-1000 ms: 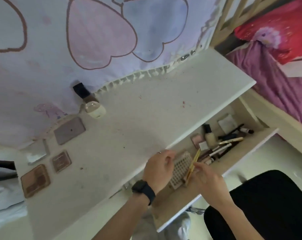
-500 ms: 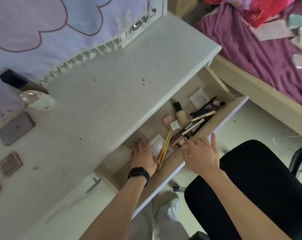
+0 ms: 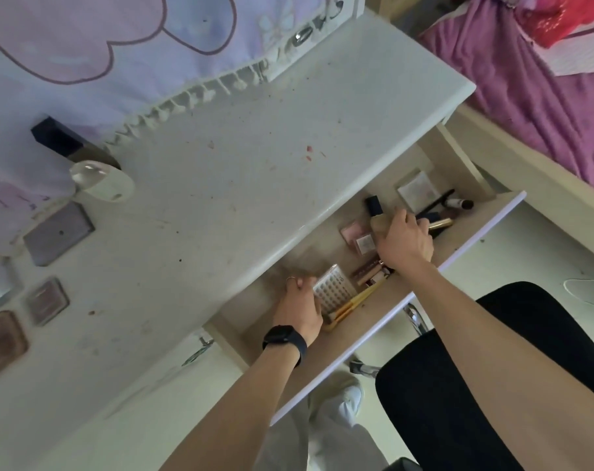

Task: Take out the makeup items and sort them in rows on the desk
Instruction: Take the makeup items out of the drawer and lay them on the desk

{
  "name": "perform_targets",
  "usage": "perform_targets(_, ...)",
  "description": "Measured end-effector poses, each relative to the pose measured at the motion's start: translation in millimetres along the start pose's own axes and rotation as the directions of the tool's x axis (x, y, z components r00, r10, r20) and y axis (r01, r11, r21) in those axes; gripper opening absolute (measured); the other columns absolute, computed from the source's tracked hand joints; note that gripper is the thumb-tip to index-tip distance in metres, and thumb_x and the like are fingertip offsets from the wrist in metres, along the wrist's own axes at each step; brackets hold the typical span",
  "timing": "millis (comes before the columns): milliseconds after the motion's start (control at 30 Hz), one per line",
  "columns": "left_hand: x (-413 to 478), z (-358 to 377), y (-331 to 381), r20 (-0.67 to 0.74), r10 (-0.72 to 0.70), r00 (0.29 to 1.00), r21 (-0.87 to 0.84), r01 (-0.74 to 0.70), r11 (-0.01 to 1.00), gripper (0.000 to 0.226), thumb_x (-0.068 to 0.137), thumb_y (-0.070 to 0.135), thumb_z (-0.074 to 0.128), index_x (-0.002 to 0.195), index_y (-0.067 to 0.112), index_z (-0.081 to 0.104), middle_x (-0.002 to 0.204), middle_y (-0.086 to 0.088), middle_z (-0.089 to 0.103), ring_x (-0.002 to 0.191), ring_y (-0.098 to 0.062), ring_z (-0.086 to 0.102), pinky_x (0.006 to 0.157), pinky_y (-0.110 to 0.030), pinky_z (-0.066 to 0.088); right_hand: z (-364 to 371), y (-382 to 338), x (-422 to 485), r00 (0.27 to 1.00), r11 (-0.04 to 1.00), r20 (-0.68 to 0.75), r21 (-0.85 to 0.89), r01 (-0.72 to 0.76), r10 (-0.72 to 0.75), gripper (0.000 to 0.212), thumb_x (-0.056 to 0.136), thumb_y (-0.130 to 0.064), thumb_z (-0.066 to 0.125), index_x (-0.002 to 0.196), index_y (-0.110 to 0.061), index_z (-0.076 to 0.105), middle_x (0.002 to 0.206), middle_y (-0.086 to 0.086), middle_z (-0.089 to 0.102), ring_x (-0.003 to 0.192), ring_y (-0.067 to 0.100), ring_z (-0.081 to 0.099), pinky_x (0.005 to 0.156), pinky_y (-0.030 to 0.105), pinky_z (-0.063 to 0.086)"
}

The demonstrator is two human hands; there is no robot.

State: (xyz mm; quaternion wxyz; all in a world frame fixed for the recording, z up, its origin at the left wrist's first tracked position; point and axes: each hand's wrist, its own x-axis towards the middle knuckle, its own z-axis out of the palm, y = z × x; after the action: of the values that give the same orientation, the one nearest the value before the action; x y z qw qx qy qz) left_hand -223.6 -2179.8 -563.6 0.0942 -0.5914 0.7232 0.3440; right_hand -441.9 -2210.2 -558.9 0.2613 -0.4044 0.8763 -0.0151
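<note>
Most of the makeup is lying in the open drawer (image 3: 479,237), running from 3 to 6 o'clock in the view, while a few palettes (image 3: 47,300) are already sitting in a row on the counter (image 3: 254,198) at 9 o'clock. The right hand (image 3: 404,239) is hanging low in the drawer at 3 o'clock, fingers bending down into a tangle of thin tubes (image 3: 368,275). The back of the hand is hiding them, so I cannot tell whether they are clamping on anything. The left hand (image 3: 299,304) is showing up blurred at 6 o'clock, touching a dotted case (image 3: 336,287); its fingers are too smeared to read.

The likely trouble is sitting in that tangle. Pulling one tube could be dragging its neighbours along, and the gold tube (image 3: 441,224) and the bottle (image 3: 377,217) just beside the right thumb are looking free to roll. The yellow pencils (image 3: 350,305) are resting against the case, so a careless lift could be flicking them toward the drawer front, with only floor (image 3: 526,253) waiting beyond. The counter's lip is overhanging the drawer's back, so a hand rising straight up could be catching its knuckles there.

Room is looking tight low down, with the black chair seat (image 3: 458,385) crowding in at 5 o'clock. The broad middle of the counter, from 10 to 1 o'clock, is showing bare surface for new rows.
</note>
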Motion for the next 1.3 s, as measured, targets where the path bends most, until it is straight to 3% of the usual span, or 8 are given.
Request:
perform_targets(200,-1.4,-6.4,-5.7,0.051,0.067,0.996,0.013,-0.068,0.998,0.037,0.101,0.024,0.049,0.137,0.029,0.043,0.127,-0.001,0.06,0.105,-0.023,0.063,0.082,-0.037,0.056,8.4,0.8,21.4,0.998,0.998,0.034,-0.037,-0.043,0.045,0.042,0.092,-0.035,0.056,0.128,-0.014,0.049,0.13,0.008,0.061,0.133,0.031,0.031,0.105,0.048,0.029)
perform_targets(367,-5.6,-8.0,-6.3,0.045,0.088,0.995,0.013,-0.088,0.996,0.035,0.101,0.027,0.048,0.136,0.032,0.044,0.125,0.0,0.061,0.106,-0.024,0.062,0.08,-0.036,0.055,7.6,-0.2,29.9,0.989,0.992,0.087,-0.018,-0.123,0.124,0.033,0.085,-0.038,0.059,0.109,-0.016,0.061,0.114,0.009,0.064,0.13,0.03,0.032,0.105,0.05,0.028)
perform_targets(667,-14.8,-18.3,-6.8,0.061,0.151,0.987,-0.055,-0.148,0.987,0.029,0.099,0.03,0.055,0.128,0.034,0.051,0.12,0.004,0.062,0.104,-0.019,0.062,0.085,-0.037,0.054,-18.7,13.4,-19.8,1.0,0.952,0.0,0.304,-0.029,0.03,0.04,0.084,-0.055,0.065,0.114,-0.029,0.069,0.099,0.0,0.061,0.127,0.029,0.036,0.102,0.044,0.025)
perform_targets(800,-23.4,-41.2,-5.1,0.02,0.178,0.984,-0.181,-0.172,0.968,0.031,0.098,0.03,0.058,0.129,0.03,0.053,0.119,0.004,0.064,0.108,-0.017,0.062,0.091,-0.036,0.053,-42.5,16.4,-65.8,1.0,0.803,-0.002,0.596,-0.009,0.012,0.045,0.067,-0.053,0.084,0.107,-0.038,0.069,0.104,-0.012,0.064,0.113,0.019,0.054,0.096,0.04,0.046)
perform_targets(900,-35.3,-69.4,-5.5,-0.028,0.166,0.986,-0.327,-0.165,0.93,0.032,0.097,0.024,0.06,0.128,0.026,0.057,0.118,0.005,0.067,0.106,-0.013,0.064,0.088,-0.027,0.054,-55.8,7.5,-102.5,0.999,0.679,0.019,0.734,0.015,-0.042,0.033,0.073,-0.031,0.089,0.089,-0.041,0.062,0.093,-0.018,0.063,0.091,0.011,0.057,0.082,0.027,0.043)
perform_targets(1033,-51.5,-117.6,-20.4,-0.121,0.134,0.984,-0.448,-0.175,0.877,0.03,0.094,0.025,0.064,0.124,0.027,0.063,0.106,0.011,0.069,0.096,-0.007,0.066,0.082,-0.024,0.057,-57.8,-12.3,-134.9,0.997,0.637,0.011,0.77,0.041,-0.079,0.028,0.071,-0.033,0.09,0.093,-0.036,0.073,0.097,-0.007,0.07,0.093,0.015,0.064,0.082,0.027,0.049)
perform_targets(1167,-62.1,-164.5,-58.8,-0.163,0.05,0.985,-0.567,-0.135,0.812,0.027,0.093,0.024,0.067,0.12,0.027,0.067,0.107,0.018,0.069,0.098,0.001,0.063,0.082,-0.008,0.048,-53.4,-50.1,-149.5,0.992,0.629,0.067,0.778,0.014,-0.105,0.044,0.072,-0.031,0.089,0.11,-0.028,0.066,0.105,-0.007,0.065,0.09,0.01,0.061,0.072,0.017,0.043)
perform_targets(1300,-66.3,-201.4,-113.9,-0.181,-0.065,0.981,-0.648,-0.069,0.759,0.027,0.093,0.024,0.067,0.119,0.03,0.068,0.109,0.019,0.07,0.098,0.006,0.064,0.08,-0.008,0.047,-41.1,-106.8,-149.5,0.971,0.607,0.079,0.791,0.076,-0.224,0.023,0.074,-0.027,0.088,0.09,-0.033,0.072,0.094,-0.014,0.066,0.082,0.009,0.063,0.067,0.013,0.044)
